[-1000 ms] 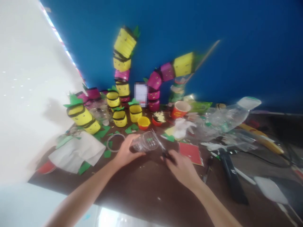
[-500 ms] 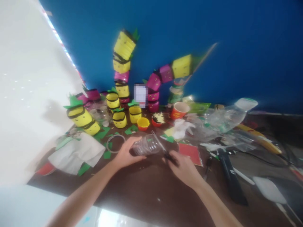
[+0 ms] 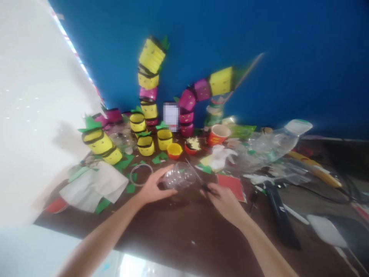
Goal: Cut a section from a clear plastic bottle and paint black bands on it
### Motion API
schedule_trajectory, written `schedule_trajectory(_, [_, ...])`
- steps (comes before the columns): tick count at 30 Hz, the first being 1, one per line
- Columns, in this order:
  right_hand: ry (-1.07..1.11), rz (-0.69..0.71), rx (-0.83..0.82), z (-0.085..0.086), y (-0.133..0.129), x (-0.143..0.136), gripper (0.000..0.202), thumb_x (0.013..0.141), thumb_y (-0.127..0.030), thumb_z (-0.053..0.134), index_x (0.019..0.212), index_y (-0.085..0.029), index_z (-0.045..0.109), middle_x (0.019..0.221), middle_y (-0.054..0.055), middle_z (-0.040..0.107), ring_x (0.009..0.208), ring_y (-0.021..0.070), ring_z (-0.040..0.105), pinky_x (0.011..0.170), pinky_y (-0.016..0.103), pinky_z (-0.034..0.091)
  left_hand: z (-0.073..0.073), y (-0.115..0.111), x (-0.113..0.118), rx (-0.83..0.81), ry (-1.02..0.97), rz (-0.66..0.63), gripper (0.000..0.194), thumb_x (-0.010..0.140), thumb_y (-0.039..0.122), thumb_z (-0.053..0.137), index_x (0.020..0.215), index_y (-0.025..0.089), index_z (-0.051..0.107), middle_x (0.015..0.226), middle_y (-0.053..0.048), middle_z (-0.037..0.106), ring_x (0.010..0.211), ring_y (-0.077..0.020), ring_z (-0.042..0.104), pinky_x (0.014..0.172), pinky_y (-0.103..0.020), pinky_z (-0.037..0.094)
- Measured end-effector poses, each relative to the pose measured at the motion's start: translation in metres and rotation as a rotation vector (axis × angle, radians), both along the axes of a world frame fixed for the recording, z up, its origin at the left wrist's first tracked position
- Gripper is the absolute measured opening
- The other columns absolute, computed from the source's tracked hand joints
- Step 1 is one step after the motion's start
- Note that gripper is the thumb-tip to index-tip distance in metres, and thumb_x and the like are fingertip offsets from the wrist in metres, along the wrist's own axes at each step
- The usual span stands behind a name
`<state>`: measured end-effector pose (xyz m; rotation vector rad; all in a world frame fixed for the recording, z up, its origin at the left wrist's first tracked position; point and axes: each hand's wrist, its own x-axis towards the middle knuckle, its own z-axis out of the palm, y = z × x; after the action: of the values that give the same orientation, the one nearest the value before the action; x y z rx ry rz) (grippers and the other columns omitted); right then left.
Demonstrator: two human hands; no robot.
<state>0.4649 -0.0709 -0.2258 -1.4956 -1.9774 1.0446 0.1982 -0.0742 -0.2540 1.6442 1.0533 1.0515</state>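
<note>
Cup [image 3: 180, 177] braced, scissors [image 3: 198, 179] at its mouth

From my remote view, the cloth [image 3: 95, 186] lies leftmost, then the ring [image 3: 131, 174], just beside my left hand [image 3: 154, 188]. Those fingers and thumb grasp the clear cup, which is tipped on its side between my two hands; whether it rests on the table [image 3: 161, 234] I can't tell. Its mouth faces the scissors, their handles clasped in the curled fingers of my right hand [image 3: 223, 200]. Blur hides whether the blades touch plastic. Right of them lies the red sheet [image 3: 230, 187]. I judge trimming the rim to be the step in hand; the next move calls for a steady cup and blades lined up with its edge.
</note>
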Motion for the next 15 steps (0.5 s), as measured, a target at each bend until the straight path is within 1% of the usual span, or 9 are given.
schedule_trajectory(3, [0.085, -0.059, -0.057, 0.0024, -0.0007, -0.0032, 0.043, 0.08, -0.058, 0.049, 0.06, -0.021, 0.041, 0.054, -0.003, 0.043, 0.053, 0.0113, 0.041, 0.05, 0.023, 0.032, 0.0017, -0.0006, -0.0004, -0.013, -0.017, -0.015, 0.081, 0.07, 0.029, 0.076, 0.141, 0.025, 0.039, 0.146, -0.013, 0.041, 0.131, -0.0319, 0.044, 0.101, -0.045, 0.048])
schedule_trajectory(7, [0.185, -0.091, -0.117, 0.0059, -0.0032, -0.0047, 0.047, 0.078, -0.061, 0.051, 0.058, -0.021, 0.035, 0.055, -0.005, 0.033, 0.052, 0.0094, 0.034, 0.047, 0.023, 0.026, 0.0026, -0.0011, -0.0011, -0.008, -0.041, -0.041, 0.081, 0.071, 0.027, 0.075, 0.142, 0.026, 0.037, 0.149, -0.013, 0.037, 0.131, -0.0322, 0.043, 0.102, -0.045, 0.046])
schedule_trajectory(10, [0.226, -0.05, -0.148, 0.0056, -0.0044, -0.0031, 0.049, 0.077, -0.064, 0.052, 0.059, -0.021, 0.035, 0.056, -0.005, 0.031, 0.052, 0.009, 0.033, 0.047, 0.023, 0.024, 0.0013, -0.0009, -0.0017, 0.011, -0.026, -0.05, 0.082, 0.071, 0.027, 0.075, 0.143, 0.026, 0.036, 0.149, -0.013, 0.037, 0.132, -0.0328, 0.042, 0.102, -0.045, 0.046])
schedule_trajectory(15, [0.266, 0.014, -0.168, 0.0024, -0.0048, -0.0015, 0.048, 0.073, -0.064, 0.057, 0.063, -0.02, 0.04, 0.059, -0.005, 0.032, 0.054, 0.009, 0.033, 0.048, 0.022, 0.027, -0.0001, -0.0015, -0.0029, 0.037, 0.02, -0.062, 0.082, 0.071, 0.029, 0.075, 0.143, 0.025, 0.036, 0.147, -0.014, 0.039, 0.129, -0.0324, 0.045, 0.099, -0.043, 0.049])
